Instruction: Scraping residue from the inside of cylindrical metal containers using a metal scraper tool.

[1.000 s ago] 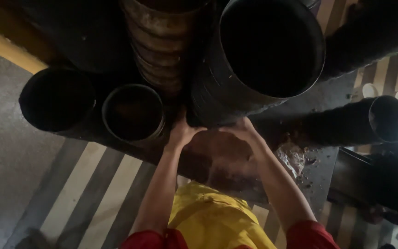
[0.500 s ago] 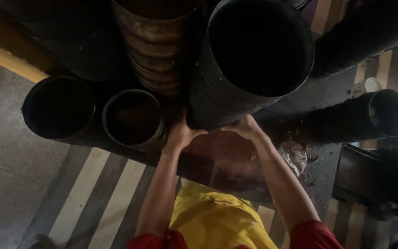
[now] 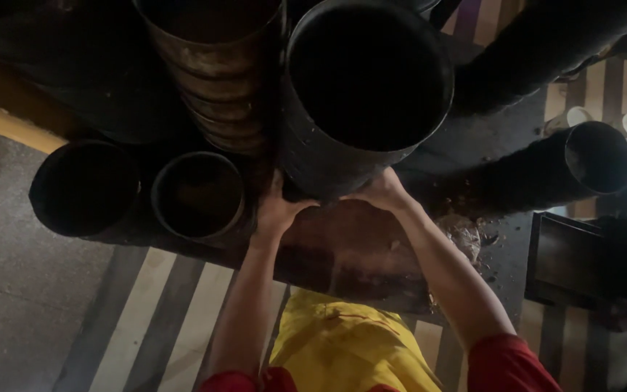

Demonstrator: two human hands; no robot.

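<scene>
A large black ribbed pipe stands on end in front of me, its open mouth facing up toward the camera. My left hand grips its lower left side and my right hand grips its lower right side. Both arms reach forward from red sleeves. To its left stands a rusty brown ribbed pipe, touching it. The pipe's base is hidden behind my hands.
Two shorter dark pipes stand at the left. Another black pipe lies at the right, beside a dark tray. A rusty plate lies below my hands. The floor is striped, with a yellow line at far left.
The view has closed in slightly on the large pipe, which now sits higher and bigger in the frame. Both hands stay on its lower sides.
</scene>
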